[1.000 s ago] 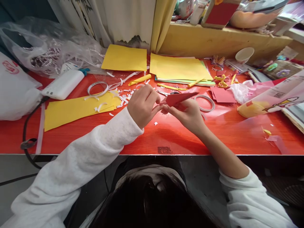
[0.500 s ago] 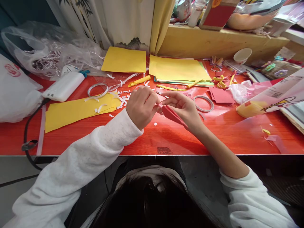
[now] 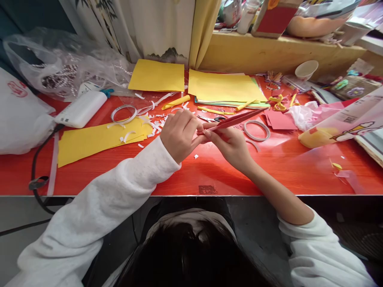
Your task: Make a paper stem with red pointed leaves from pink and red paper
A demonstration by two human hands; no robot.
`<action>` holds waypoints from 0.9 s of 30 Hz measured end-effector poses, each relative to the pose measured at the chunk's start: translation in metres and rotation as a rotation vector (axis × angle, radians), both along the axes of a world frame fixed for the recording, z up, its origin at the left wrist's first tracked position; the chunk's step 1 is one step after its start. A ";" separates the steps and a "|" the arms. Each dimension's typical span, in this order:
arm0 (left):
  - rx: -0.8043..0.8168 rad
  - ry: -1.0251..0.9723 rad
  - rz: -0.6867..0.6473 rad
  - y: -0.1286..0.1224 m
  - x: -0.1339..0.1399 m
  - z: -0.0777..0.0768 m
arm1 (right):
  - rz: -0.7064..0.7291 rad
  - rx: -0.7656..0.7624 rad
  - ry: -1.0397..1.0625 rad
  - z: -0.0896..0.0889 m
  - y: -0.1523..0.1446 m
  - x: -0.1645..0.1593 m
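Observation:
A piece of red paper [image 3: 241,118], seen nearly edge-on, stretches from my fingertips up to the right above the table. My left hand [image 3: 180,133] pinches its near end with thumb and curled fingers. Close beside it, my right hand [image 3: 233,146] grips the same end, thumb on the near side, other fingers partly hidden behind the paper. Just beyond the hands lies a pair of scissors [image 3: 220,118] with dark handles, partly covered. White paper scraps [image 3: 156,126] are scattered by my left hand. A roll of tape [image 3: 256,130] lies right of my right hand.
Yellow sheets [image 3: 223,85] lie stacked at the back, yellow strips [image 3: 89,141] at the left. Another tape roll [image 3: 123,113], a white power bank [image 3: 81,109] with a black cable and plastic bags [image 3: 24,115] are on the left. Red paper squares [image 3: 280,119] and a clear-and-pink wrapper [image 3: 344,115] lie right.
The red paper has swung from pointing down along my right palm to pointing up and right. My right fingers have shifted around it, and the scissors show more. My left hand stays nearly in place.

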State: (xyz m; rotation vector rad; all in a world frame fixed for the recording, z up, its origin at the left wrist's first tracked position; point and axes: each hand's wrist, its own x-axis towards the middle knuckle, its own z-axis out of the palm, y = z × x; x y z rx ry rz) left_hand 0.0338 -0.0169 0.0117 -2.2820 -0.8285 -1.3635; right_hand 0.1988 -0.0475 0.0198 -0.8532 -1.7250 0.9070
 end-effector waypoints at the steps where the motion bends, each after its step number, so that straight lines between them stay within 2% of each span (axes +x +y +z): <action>1: -0.005 0.004 0.003 -0.001 0.000 0.001 | -0.014 0.013 0.003 0.000 0.000 0.000; 4: -0.017 0.006 0.003 0.000 -0.001 0.003 | 0.006 -0.042 0.036 -0.001 0.000 0.000; 9: 0.091 -0.012 -0.033 0.002 -0.004 0.004 | 0.106 -0.229 0.172 -0.001 0.001 -0.004; 12: -0.028 0.051 -0.042 0.000 -0.004 0.005 | 0.114 -0.265 0.232 -0.002 0.001 -0.007; 15: -0.141 0.062 -0.139 -0.006 -0.002 0.005 | 0.094 -0.288 0.245 -0.004 0.003 -0.007; 17: -0.136 0.000 -0.213 -0.009 -0.001 0.006 | 0.069 -0.298 0.261 -0.004 0.005 -0.005; 20: -0.153 -0.125 -0.244 -0.010 -0.002 0.012 | 0.054 -0.295 0.304 -0.002 0.007 -0.003; 21: -0.264 -0.118 -0.209 -0.010 -0.003 0.014 | 0.061 -0.295 0.316 -0.001 0.007 -0.002; 23: -0.309 -0.219 -0.204 -0.006 -0.005 0.018 | 0.075 -0.303 0.323 0.002 0.006 -0.001; 24: -0.392 -0.261 -0.199 -0.004 -0.006 0.019 | 0.075 -0.307 0.316 0.003 0.006 -0.001; 27: -0.637 -0.319 -0.267 0.001 -0.007 0.019 | 0.054 -0.311 0.279 0.003 0.007 -0.001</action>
